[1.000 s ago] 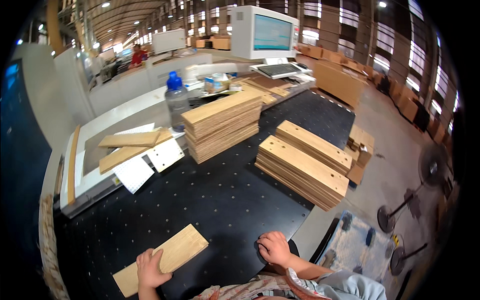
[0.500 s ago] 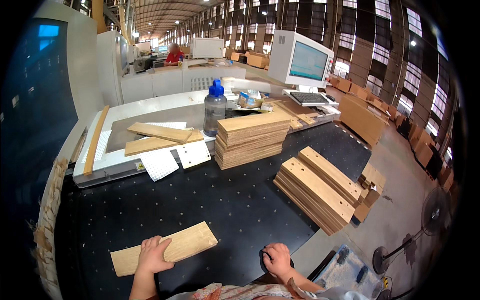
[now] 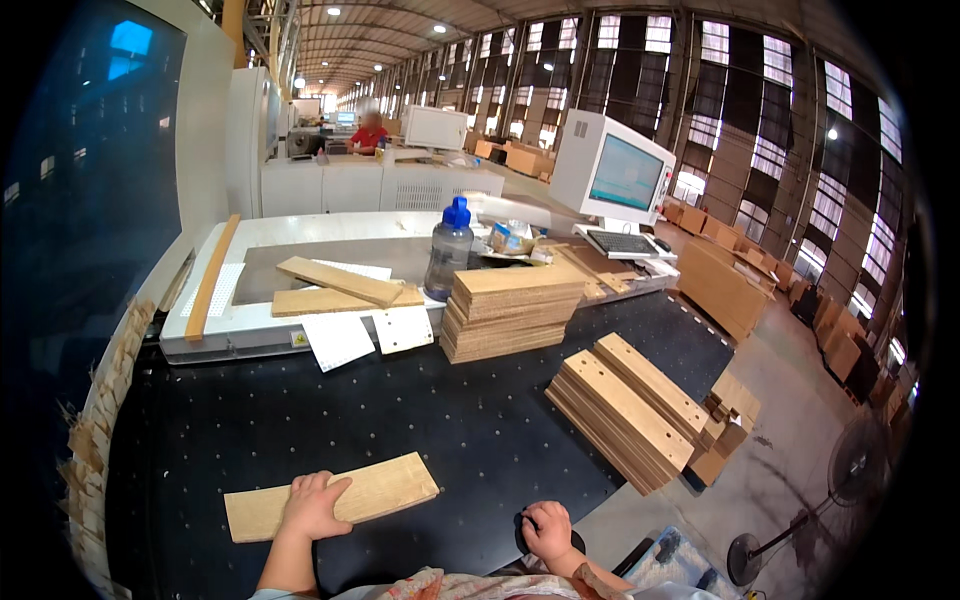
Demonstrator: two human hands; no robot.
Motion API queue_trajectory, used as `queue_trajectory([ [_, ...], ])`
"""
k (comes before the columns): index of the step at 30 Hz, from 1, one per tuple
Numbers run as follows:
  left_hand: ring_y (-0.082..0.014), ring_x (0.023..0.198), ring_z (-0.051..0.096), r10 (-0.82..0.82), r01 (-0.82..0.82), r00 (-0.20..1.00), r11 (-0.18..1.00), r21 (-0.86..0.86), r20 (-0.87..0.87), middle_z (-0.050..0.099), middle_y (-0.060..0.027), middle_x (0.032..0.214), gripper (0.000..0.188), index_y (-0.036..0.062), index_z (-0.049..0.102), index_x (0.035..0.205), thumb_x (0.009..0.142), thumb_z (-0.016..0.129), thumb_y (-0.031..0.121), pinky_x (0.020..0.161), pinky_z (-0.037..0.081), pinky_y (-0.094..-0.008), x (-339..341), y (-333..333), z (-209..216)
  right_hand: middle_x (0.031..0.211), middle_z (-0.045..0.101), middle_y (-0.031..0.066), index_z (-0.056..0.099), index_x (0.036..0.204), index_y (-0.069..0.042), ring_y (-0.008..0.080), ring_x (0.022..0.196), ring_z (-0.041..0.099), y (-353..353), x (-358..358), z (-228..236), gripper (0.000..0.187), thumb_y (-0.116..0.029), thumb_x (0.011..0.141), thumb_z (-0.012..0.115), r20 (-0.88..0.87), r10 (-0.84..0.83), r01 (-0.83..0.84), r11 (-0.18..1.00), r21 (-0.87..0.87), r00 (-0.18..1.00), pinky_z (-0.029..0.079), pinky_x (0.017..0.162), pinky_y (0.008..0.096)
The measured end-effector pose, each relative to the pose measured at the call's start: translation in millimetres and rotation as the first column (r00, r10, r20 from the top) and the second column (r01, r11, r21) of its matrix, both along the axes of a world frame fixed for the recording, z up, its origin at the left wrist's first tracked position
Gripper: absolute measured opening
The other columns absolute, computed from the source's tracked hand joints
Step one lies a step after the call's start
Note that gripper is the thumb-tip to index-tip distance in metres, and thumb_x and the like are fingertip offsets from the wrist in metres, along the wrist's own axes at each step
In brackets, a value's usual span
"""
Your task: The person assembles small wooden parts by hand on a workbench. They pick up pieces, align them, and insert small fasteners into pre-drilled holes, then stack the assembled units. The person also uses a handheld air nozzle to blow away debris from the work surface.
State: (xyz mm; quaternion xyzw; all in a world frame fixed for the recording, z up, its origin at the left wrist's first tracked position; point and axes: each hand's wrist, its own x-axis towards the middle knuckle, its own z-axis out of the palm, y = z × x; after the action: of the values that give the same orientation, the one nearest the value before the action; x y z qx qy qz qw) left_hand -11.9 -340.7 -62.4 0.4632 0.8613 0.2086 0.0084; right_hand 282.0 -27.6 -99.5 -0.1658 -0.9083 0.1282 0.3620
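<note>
My left hand (image 3: 313,507) lies across a pale wooden board (image 3: 390,487) on the black table. Its thumb is spread along the top face and its fingers curl toward the far edge, gripping the board. My right hand (image 3: 548,530) is curled closed at the table's near edge, over a dark rounded thing mostly hidden beneath it. Beyond the hands stands a stack of plain boards (image 3: 510,315). Farther right, a stack of boards with drilled holes (image 3: 625,415) sits by the table's right edge.
A blue-capped water bottle (image 3: 450,255) stands behind the plain stack, near loose boards (image 3: 345,300) and white perforated sheets (image 3: 338,340). A monitor (image 3: 625,175) and keyboard (image 3: 618,243) are at the back right. A floor fan (image 3: 855,465) stands right; a person in red (image 3: 368,138) is far off.
My view has tilted up slightly and turned a little left, so the background sits lower and farther right. Both hands and the board stay nearly where they were.
</note>
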Motion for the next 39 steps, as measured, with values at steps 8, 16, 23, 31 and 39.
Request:
queue_trajectory([
  [8,-0.0308,0.122,0.046,-0.002,0.002,1.000,1.000,-0.005,-0.027,0.053,-0.0141,0.123,0.079,0.0194,0.060,0.127,0.052,0.075,0.039,0.106,0.029,-0.0422,2,1,4,0.090,0.065,0.0055,0.067,0.081,-0.009,0.0290,0.087,0.059,-5,2,5,0.010,-0.011,0.072,0.068,0.046,-0.018,0.017,0.999,0.031,0.999,0.047,0.079,0.0402],
  [16,-0.0315,0.119,0.048,-0.003,0.004,0.999,0.999,0.036,-0.034,0.053,-0.0155,0.123,0.079,0.0166,0.062,0.125,0.051,0.076,0.037,0.105,0.030,-0.0417,1,-1,2,0.090,0.064,0.0048,0.067,0.082,-0.009,0.0284,0.088,0.059,-6,-1,6,0.009,-0.012,0.073,0.069,0.044,-0.011,0.011,1.000,0.007,0.999,0.046,0.080,0.0400],
  [23,-0.0326,0.116,0.050,-0.022,0.026,0.997,0.998,0.055,-0.073,0.055,-0.0177,0.120,0.079,0.0128,0.063,0.122,0.048,0.077,0.037,0.102,0.033,-0.0414,2,3,6,0.091,0.065,0.0049,0.068,0.082,-0.010,0.0280,0.090,0.059,-2,2,2,0.010,-0.012,0.073,0.068,0.068,-0.025,0.026,0.999,-0.019,0.997,0.046,0.082,0.0404],
  [31,-0.0331,0.118,0.047,-0.019,0.021,0.999,0.999,0.044,-0.045,0.052,-0.0161,0.123,0.079,0.0149,0.062,0.124,0.050,0.077,0.036,0.104,0.030,-0.0450,0,1,6,0.089,0.064,0.0064,0.066,0.082,-0.008,0.0288,0.088,0.059,-1,-3,4,0.012,-0.009,0.071,0.067,0.048,0.002,-0.002,1.000,0.000,0.999,0.046,0.080,0.0410],
  [39,-0.0399,0.137,0.031,-0.017,0.020,0.980,1.000,-0.011,0.199,0.032,-0.0265,0.147,0.099,0.0075,0.039,0.145,0.066,0.080,0.049,0.114,0.023,-0.0501,-54,-4,20,0.089,0.063,0.0081,0.065,0.082,-0.008,0.0300,0.085,0.060,-2,-3,2,0.014,-0.008,0.069,0.067,0.062,0.019,-0.020,1.000,0.010,0.998,0.046,0.078,0.0423],
])
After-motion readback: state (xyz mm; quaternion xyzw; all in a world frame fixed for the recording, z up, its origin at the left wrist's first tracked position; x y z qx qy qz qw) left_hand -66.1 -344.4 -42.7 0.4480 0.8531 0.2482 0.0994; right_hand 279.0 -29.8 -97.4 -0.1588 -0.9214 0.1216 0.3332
